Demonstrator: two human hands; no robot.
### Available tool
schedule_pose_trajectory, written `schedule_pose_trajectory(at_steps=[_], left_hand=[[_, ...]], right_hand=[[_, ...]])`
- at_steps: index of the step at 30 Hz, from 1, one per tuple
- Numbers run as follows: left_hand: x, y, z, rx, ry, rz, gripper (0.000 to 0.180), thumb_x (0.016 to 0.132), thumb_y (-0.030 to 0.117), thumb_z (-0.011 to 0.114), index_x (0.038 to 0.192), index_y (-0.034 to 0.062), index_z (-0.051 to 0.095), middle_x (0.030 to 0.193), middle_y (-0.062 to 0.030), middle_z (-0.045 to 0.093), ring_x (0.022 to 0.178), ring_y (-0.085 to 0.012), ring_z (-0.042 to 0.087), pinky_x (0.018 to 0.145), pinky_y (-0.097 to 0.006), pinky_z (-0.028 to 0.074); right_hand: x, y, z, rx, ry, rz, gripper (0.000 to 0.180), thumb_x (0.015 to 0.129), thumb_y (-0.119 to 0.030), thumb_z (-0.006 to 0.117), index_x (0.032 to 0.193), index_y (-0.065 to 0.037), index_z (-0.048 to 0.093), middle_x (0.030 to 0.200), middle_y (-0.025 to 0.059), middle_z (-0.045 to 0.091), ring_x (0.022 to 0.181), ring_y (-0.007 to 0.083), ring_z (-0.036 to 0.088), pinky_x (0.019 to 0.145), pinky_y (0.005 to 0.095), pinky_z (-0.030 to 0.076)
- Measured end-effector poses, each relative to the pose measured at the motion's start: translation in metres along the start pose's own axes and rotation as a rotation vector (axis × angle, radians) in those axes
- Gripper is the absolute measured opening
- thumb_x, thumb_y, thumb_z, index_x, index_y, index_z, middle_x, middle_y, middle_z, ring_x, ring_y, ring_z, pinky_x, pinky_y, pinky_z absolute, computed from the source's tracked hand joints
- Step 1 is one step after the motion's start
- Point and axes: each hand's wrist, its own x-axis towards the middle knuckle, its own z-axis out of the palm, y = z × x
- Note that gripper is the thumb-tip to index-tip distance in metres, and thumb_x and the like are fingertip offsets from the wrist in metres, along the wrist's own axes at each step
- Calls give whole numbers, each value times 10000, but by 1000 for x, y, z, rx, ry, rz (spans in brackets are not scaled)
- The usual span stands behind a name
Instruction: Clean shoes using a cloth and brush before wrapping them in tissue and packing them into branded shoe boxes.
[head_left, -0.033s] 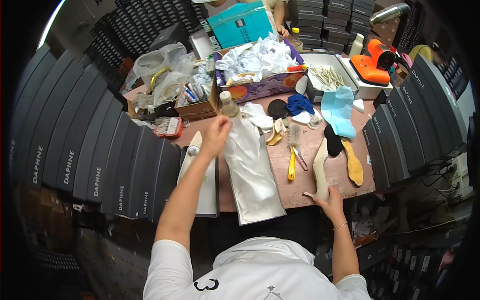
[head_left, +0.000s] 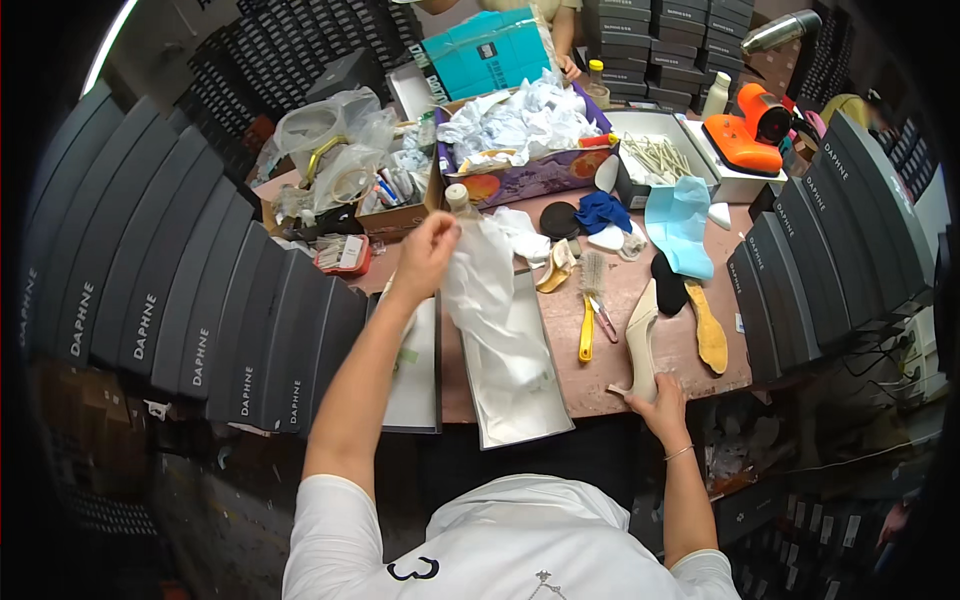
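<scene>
teal box [head_left: 487,52] beyond purple carton [head_left: 530,178]

My desk [head_left: 690,375] has a brownish-pink top, crowded from edge to edge. Right before me lies an open white shoe box [head_left: 520,400], its lid [head_left: 415,375] flat just to the left. Beside the box rest a yellow-handled brush [head_left: 588,320], a cream high-heeled shoe [head_left: 640,340], a black insole [head_left: 668,285] and a tan insole [head_left: 708,330]. Farther back sit a light blue cloth [head_left: 678,225], a dark blue rag [head_left: 603,210], a purple carton of crumpled white paper [head_left: 530,175] and a cardboard box of small tools [head_left: 395,205].
</scene>
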Motion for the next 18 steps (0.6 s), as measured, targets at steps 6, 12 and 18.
schedule_pose_trajectory(at_steps=[6, 12, 18], left_hand=[[5, 99, -14, 345, -29, 319, 226, 899, 195, 619, 784, 5, 576, 705, -103, 557, 650, -233, 553, 608, -334, 436], [-49, 64, 32, 312, 39, 453, 171, 815, 59, 638, 974, 10, 596, 951, -146, 599, 887, -322, 604, 798, -369, 475], [-115, 75, 37, 131, 323, 437, 264, 883, -27, 570, 1140, 33, 583, 1092, -131, 606, 983, -251, 608, 819, -299, 483]], right_hand=[[-12, 7, 19, 394, 292, -169, 517, 676, -210, 790, 1048, 35, 528, 1047, 202, 594, 977, 348, 583, 878, 422, 458], [-100, -65, -71, 1513, -392, -238, 616, 714, -271, 770, 1190, -35, 458, 1069, 95, 576, 960, 164, 578, 855, 298, 459], [-88, -118, -67, 1002, -498, -327, 539, 802, -196, 729, 1219, -11, 441, 1102, 58, 532, 1030, 121, 494, 925, 283, 406]])
